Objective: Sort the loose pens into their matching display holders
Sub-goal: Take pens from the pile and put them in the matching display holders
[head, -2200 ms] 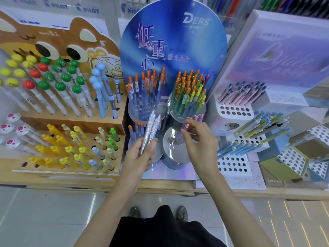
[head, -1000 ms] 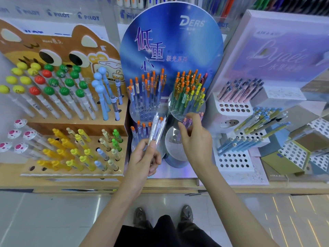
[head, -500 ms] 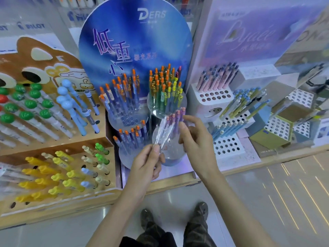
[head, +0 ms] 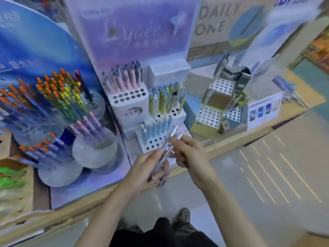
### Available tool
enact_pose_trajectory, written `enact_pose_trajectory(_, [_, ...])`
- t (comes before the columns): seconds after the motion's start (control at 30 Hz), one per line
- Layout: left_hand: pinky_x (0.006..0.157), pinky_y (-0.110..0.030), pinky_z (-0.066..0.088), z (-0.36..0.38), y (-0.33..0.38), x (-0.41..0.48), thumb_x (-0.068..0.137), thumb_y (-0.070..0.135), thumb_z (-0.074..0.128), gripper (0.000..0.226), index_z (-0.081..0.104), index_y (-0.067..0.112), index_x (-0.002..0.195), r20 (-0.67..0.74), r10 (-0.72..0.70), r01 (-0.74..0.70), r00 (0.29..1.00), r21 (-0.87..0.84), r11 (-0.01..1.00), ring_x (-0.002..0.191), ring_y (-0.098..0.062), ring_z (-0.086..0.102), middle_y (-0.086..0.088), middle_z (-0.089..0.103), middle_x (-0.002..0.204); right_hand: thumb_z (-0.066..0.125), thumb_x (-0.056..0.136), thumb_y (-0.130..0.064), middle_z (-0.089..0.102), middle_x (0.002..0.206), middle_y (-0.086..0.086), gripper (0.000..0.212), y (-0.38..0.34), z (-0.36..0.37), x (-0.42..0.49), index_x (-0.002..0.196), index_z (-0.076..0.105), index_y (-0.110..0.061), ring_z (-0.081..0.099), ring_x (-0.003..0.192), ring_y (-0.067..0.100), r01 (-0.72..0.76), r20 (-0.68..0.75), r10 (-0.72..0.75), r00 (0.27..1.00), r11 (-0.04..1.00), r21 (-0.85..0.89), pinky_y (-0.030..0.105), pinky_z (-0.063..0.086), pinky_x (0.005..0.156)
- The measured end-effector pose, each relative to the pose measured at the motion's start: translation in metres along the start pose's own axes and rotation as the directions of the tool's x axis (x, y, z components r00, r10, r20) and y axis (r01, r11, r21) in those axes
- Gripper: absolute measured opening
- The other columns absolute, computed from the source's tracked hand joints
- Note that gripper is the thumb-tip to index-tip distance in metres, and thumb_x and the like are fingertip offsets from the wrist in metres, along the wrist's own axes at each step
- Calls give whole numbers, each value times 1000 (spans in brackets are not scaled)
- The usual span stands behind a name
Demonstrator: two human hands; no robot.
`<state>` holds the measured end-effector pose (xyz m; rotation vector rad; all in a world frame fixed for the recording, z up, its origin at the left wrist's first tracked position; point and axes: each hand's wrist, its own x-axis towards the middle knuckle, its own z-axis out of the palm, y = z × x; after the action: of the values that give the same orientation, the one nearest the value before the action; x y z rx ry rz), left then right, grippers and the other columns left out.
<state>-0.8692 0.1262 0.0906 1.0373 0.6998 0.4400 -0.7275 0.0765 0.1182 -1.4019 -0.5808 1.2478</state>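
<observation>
We grip the clear pens (head: 165,150) in our left hand (head: 147,168), right hand (head: 192,152) fingers (head: 178,142) pinching one mid-sort, next probably slotting it into the white holder (head: 147,148) behind.

The pens (head: 166,150) have clear, glossy plastic barrels. The round holder (head: 94,154) looks like frosted, translucent plastic. The white holder (head: 130,106) is matt and smooth, and whether it is plastic or card is unclear. The blue board (head: 35,50) is printed card with a slight sheen. The shelf edge (head: 231,140) is pale matt wood, and the floor (head: 267,175) is smooth and glossy
</observation>
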Motion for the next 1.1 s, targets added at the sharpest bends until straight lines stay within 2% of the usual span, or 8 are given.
enact_pose_trajectory(0.13, [39,-20,40,44,-6,31,89,39,45,38,72,12,89,71,-50,52,996,-24,998,44,-14,49,-8,62,69,62,92,-13,25,50,-4,39,-9,-56,4,63,37,-2,21,41,9,74,-25,-75,997,996,-49,19,21,41])
enact_pose_trajectory(0.2, [58,-27,53,67,-10,49,87,44,46,35,72,20,91,3,-58,57,998,101,993,66,-18,64,-9,68,84,61,93,-12,31,46,-9,41,-15,-81,6,56,42,-9,27,40,7,148,-35,-151,988,986,-77,18,25,43])
enact_pose_trajectory(0.3, [79,-18,49,97,-10,70,85,39,58,15,61,37,100,-174,115,-43,978,371,928,94,-7,63,3,65,107,64,91,-14,27,51,-10,43,-25,-113,12,55,40,-20,26,49,8,233,-113,-259,959,951,-202,22,24,50])
enact_pose_trajectory(0.4, [78,-8,41,118,-2,87,81,24,72,27,59,44,94,-190,312,-148,931,585,798,90,5,57,17,60,99,64,90,-11,33,50,-14,41,-32,-137,22,56,42,-18,31,49,1,305,-116,-345,931,914,-267,15,27,50])
enact_pose_trajectory(0.6, [64,-15,44,129,13,132,77,20,76,14,64,27,79,-186,316,-165,930,557,814,72,-4,60,13,66,76,62,89,-29,47,62,12,30,-40,-169,52,74,57,-4,42,59,15,343,52,-346,937,878,-334,32,33,57])
enact_pose_trajectory(0.73, [71,-21,49,115,16,158,84,14,69,19,62,31,78,-274,322,-147,906,510,847,76,-6,61,14,65,74,53,92,-31,64,79,-17,16,-46,-190,78,82,61,-22,53,66,5,325,-63,-389,919,839,-436,24,40,63])
enact_pose_trajectory(0.87, [71,-10,45,111,17,182,88,9,64,24,61,30,78,-388,414,-158,823,544,824,74,4,62,16,66,78,52,98,-19,62,82,-8,11,-55,-205,112,89,59,-19,55,72,6,295,-136,-466,874,733,-613,32,45,65])
enact_pose_trajectory(1.1, [70,-5,44,121,13,213,86,7,66,6,68,13,88,-481,489,-112,727,620,776,75,9,61,9,67,80,52,98,-15,57,75,5,15,-62,-208,156,92,57,-2,46,64,14,325,39,-473,880,540,-776,27,24,55])
